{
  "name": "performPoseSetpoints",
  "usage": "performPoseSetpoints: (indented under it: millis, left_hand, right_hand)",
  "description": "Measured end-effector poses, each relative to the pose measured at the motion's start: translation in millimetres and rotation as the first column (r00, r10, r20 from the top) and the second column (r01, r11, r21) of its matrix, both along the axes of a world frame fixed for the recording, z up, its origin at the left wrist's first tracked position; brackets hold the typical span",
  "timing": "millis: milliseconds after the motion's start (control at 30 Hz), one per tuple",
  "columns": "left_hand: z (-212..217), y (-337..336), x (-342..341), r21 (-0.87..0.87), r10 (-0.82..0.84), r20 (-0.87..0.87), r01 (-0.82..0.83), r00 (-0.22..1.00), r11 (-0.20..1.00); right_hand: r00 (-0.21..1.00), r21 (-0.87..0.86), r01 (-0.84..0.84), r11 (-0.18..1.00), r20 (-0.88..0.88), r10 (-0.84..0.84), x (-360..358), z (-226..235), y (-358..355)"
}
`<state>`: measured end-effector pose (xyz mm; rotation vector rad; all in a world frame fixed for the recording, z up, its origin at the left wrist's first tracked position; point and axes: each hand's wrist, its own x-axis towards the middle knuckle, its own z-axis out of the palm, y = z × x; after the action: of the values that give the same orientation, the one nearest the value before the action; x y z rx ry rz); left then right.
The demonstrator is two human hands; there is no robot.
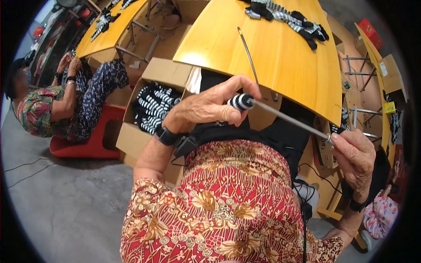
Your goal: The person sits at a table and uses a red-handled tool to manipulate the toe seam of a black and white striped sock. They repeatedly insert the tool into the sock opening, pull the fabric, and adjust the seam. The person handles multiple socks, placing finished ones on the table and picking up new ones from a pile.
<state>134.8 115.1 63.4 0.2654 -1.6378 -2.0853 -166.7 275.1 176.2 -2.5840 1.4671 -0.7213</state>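
My left hand [210, 103] is closed round a small black-and-white striped knit piece [240, 101], bunched between thumb and fingers. Out of the knit runs a thin straight metal rod [287, 119], slanting down to the right. At the rod's far end my right hand [356, 155] pinches it between thumb and fingers, near a small shiny ring. Whether the knit is a glove or a sock, I cannot tell. Both hands are above my lap, at the near edge of the yellow table [307, 83].
A second thin rod [247, 55] lies over the table edge. Striped knit pieces [294, 22] lie at the table's far side. An open cardboard box [164, 72] beside my left arm holds many more. At left a co-worker [66, 101] sits on a red stool [101, 136].
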Motion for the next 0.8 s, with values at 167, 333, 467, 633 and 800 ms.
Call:
performPoseSetpoints:
  millis: [167,333,467,633,800]
  left_hand:
    - [-9.6,-19.7,6.8,-0.211,0.033,-0.049,-0.042,0.998,0.977]
    - [-6.4,-25.9,7.0,-0.320,0.039,0.030,-0.028,0.999,0.947]
    - [-1.0,-21.3,1.3,-0.287,0.067,0.070,-0.044,0.995,0.957]
    - [-5.0,-16.0,-11.0,-0.179,0.070,-0.064,-0.081,0.995,0.981]
    - [-10.0,-12.2,-18.6,-0.069,0.098,-0.161,-0.111,0.982,0.991]
  right_hand:
    - [0.998,0.018,-0.051,0.999,-0.032,0.052,6.6,11.6,-2.1]
    - [1.000,0.062,-0.001,0.998,0.031,-0.001,10.1,-3.2,2.7]
    - [0.997,0.092,0.051,0.994,0.054,-0.056,12.6,-3.2,7.0]
    - [0.880,0.339,0.024,0.941,0.439,-0.180,8.8,-33.3,6.0]
    - [0.831,0.263,0.082,0.961,0.514,-0.212,1.2,-44.1,3.5]
